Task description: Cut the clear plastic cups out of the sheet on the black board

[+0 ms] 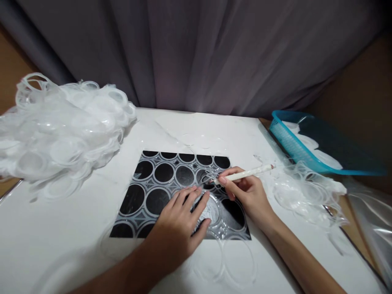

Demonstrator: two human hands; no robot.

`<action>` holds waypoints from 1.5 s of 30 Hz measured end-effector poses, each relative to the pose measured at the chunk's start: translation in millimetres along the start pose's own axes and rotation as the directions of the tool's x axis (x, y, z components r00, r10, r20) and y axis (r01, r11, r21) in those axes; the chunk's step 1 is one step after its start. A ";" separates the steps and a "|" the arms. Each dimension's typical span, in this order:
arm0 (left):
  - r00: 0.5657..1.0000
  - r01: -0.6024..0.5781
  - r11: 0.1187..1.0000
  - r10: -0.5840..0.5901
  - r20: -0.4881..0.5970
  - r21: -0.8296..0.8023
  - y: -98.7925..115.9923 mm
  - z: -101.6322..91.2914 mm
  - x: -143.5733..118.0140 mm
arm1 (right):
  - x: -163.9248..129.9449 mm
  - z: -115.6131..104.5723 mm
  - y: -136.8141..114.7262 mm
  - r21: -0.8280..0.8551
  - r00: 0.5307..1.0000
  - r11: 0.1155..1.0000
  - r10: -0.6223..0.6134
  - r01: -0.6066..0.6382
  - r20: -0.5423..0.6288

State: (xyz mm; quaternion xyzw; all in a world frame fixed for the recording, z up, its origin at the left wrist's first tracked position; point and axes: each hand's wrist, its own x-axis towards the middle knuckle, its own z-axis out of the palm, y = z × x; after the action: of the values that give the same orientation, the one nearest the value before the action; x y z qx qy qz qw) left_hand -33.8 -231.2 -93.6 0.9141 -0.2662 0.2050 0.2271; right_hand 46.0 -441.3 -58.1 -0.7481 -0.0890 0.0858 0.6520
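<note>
On the white table lies a black sheet (134,200), covered by a clear plastic sheet marked with frosted rings (158,201). My left hand (180,220) rests on the plastic with its fingers spread, holding it down near the middle. Pinched in my right hand (245,192) is a slim white pen-like tool (245,174), slanting down to the left. Its thin dark tip meets the plastic just beyond my left fingertips; I cannot tell whether it is a blade. Loose curls of clear plastic (211,174) lie around the tip.
A big heap of clear ringed plastic pieces (67,130) stands on the left. At the right, more plastic scraps (306,192) lie below a blue basket (294,143) holding white round pieces (326,159). A grey curtain (196,53) hangs behind the white table (73,228).
</note>
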 end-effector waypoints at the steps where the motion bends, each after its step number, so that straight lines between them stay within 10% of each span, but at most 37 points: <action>1: 1.000 0.002 1.000 -0.002 0.000 -0.003 0.1 0.0 0.1 | 0.2 -1.0 1.1 0.011 1.000 1.000 0.013 -0.013 0.021; 9: 0.995 0.103 0.982 -0.101 0.018 -0.160 0.3 -3.8 -2.1 | -5.2 -6.3 -4.8 0.099 0.992 0.991 0.086 -0.095 0.092; 14: 0.944 0.300 0.823 -0.328 0.028 -0.482 -4.5 -12.1 1.7 | -11.4 -10.4 -14.5 0.133 0.958 0.977 0.132 -0.170 0.255; 19: 0.951 0.265 0.724 -0.305 0.048 -0.637 -9.7 -24.7 10.1 | -16.5 -17.3 -17.1 0.143 0.926 0.973 0.119 -0.181 0.358; 26: 0.715 0.497 -0.214 -0.447 0.537 -0.841 -14.0 -35.9 21.4 | -13.9 -27.1 -24.2 0.076 0.922 0.985 0.116 -0.154 0.368; 29: 0.679 0.490 -0.338 -0.430 0.595 -0.803 -13.3 -34.7 24.2 | -17.0 -28.6 -25.0 0.016 0.880 0.987 0.138 -0.163 0.454; 35: 0.674 0.668 -0.131 -0.312 0.670 -0.733 -13.4 -32.3 15.5 | -26.6 -19.6 -23.9 0.179 0.912 0.980 0.008 -0.089 0.411; 40: 0.885 0.464 0.527 -0.252 0.391 -0.711 -11.7 -50.9 11.0 | -25.1 -8.5 -26.7 0.167 0.963 0.981 0.049 -0.096 0.266; 45: 0.926 0.370 0.536 -0.146 0.348 -0.759 -12.2 -53.7 10.0 | -22.5 -2.3 -26.2 0.188 0.962 0.971 0.093 -0.145 0.258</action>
State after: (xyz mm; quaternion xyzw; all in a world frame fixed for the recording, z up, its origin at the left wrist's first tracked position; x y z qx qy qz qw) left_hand -32.6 -197.8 -48.7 0.7540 -0.2167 -0.0895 0.6136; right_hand 24.2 -445.5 -31.6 -0.6644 -0.1147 0.2262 0.7031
